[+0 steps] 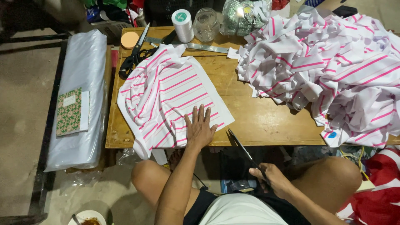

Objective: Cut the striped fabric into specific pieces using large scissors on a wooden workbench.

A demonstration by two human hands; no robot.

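Left hand (200,127) spread flat, fingers open, pressing down on the white fabric piece with pink stripes (166,93) laid across the left half of the low wooden table (258,121), near its front edge. Right hand (271,179) closed around the handles of slim steel scissors (241,148), blades tipped up toward the table's front edge, just right of the pinned cloth and apart from it. Looks like the hold-and-line-up stage of a cut, blades not yet in the fabric; probably calls next for bringing the tips to the cloth's edge while keeping the palm firm so nothing creeps. Count so far: 2 pairs of scissors, with large black-handled shears (135,54) lying at the back left; 1 big heap of cut pink-striped pieces (329,71) on the right; 1 white thread spool (182,25); 1 clear glass jar (206,24); 1 metal ruler (200,46).
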